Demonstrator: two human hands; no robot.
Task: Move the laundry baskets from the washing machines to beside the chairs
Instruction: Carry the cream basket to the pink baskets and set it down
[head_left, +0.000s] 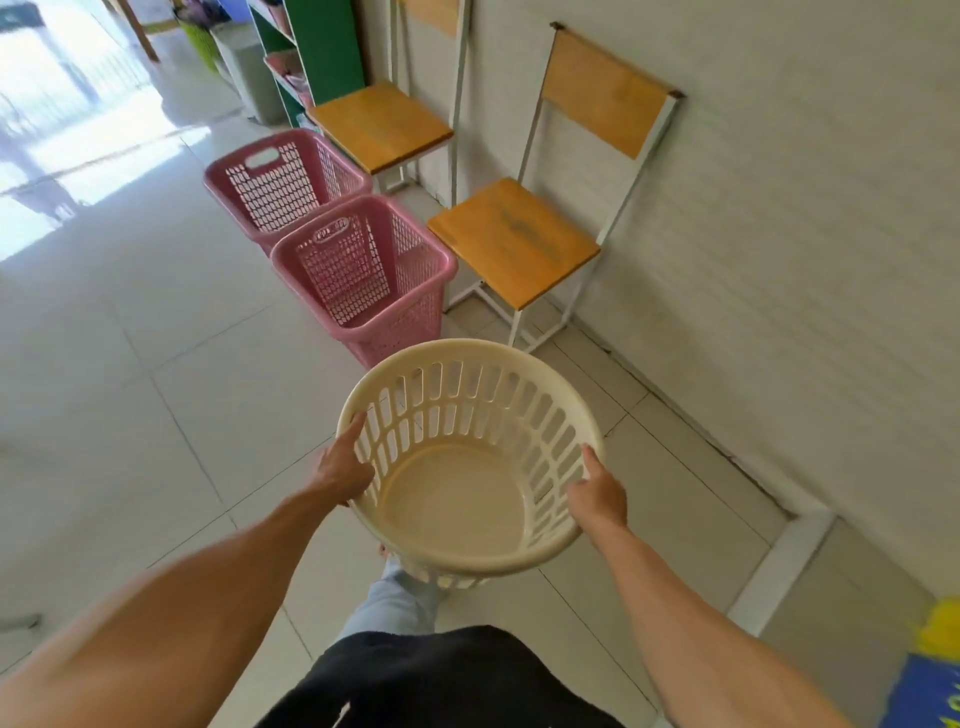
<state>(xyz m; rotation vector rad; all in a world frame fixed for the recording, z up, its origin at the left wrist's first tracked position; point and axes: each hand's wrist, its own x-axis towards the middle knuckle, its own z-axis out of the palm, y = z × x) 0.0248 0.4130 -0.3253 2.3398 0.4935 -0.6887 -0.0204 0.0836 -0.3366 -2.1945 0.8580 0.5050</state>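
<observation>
Gripping opposite rim edges, the left hand (343, 467) and right hand (597, 493) held a cream round basket (467, 499) above the floor, its underside hidden, near two pink baskets (363, 275) beside wooden chairs (514, 239).

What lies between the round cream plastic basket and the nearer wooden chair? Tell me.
In the head view, only bare tiled floor separates the round cream plastic basket from the nearer wooden chair.

We see a pale tiled floor (156, 364), a white wall (779, 208) on the right, a green shelf (332, 47) behind, and bright daylight at top left.
</observation>
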